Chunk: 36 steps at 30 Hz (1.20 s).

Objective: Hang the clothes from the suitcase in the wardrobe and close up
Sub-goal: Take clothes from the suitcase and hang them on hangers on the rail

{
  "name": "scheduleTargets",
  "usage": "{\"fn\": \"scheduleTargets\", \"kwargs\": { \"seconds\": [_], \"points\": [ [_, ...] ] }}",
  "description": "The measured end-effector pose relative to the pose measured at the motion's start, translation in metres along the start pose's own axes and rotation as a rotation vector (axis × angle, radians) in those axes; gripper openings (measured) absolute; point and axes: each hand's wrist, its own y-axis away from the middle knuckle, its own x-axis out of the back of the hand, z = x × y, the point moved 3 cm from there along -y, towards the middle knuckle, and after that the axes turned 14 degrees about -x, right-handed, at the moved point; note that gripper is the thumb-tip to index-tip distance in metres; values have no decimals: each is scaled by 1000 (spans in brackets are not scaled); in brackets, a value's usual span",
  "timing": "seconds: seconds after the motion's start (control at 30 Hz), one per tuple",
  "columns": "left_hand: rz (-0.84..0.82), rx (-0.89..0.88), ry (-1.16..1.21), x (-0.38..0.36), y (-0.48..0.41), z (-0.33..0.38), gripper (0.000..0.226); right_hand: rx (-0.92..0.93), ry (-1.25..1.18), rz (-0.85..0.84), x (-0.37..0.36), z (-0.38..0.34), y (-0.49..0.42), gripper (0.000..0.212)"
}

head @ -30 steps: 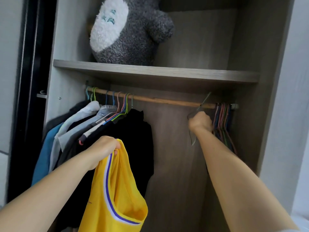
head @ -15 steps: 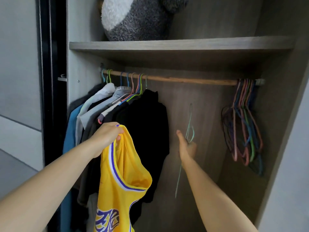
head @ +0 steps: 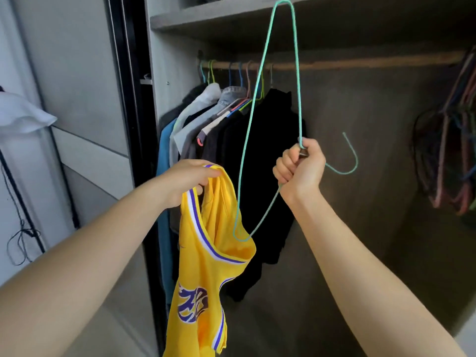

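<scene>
My left hand (head: 189, 180) grips the shoulder strap of a yellow basketball jersey (head: 208, 274) with purple and white trim, which hangs down in front of the open wardrobe. My right hand (head: 300, 163) is closed round the neck of a thin green wire hanger (head: 268, 60). The hanger stands on end, its hook pointing right and its lower corner dipping into the jersey's neck opening. Behind them a wooden rail (head: 334, 63) runs across the wardrobe.
Several garments (head: 226, 119) hang at the rail's left end, a black one nearest the middle. A bunch of empty coloured hangers (head: 453, 140) hangs at the right end. A shelf (head: 206, 14) sits above the rail. The dark door frame (head: 128, 99) stands at left.
My right hand took the green hanger off the rail's right end, brought it down and toward me, and turned it on end beside the jersey. My view dropped lower.
</scene>
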Motion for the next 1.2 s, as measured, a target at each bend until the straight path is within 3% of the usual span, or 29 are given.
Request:
{"fn": "scheduleTargets", "kwargs": {
  "seconds": [0.1,0.27,0.47,0.6,0.73,0.8,0.9,0.97,1.03,1.2],
  "points": [
    [-7,38,135,8,10,11,8,-3,-2,-26,-11,25,2,41],
    [112,85,266,43,20,19,24,-94,168,-77,3,91,4,37],
    [438,72,224,105,34,-7,12,-204,812,-182,13,98,0,48],
    [570,46,-129,142,45,-34,13,-153,1170,-255,14,80,1,53],
    [498,-7,-345,139,57,-40,8,-76,1558,-284,4,72,4,48],
    [471,7,-237,134,59,-40,3,-36,1578,-261,-5,64,2,47],
    [401,75,115,129,58,-36,21,-55,1437,-250,-17,47,-3,47],
    [340,95,221,128,58,-34,24,-90,1535,-273,-23,43,-3,45],
    [272,86,159,129,57,-35,23,-100,1606,-305,-28,41,-1,43],
    [200,38,-111,133,60,-33,44,-87,1535,-259,-40,30,-8,49]
  ]
}}
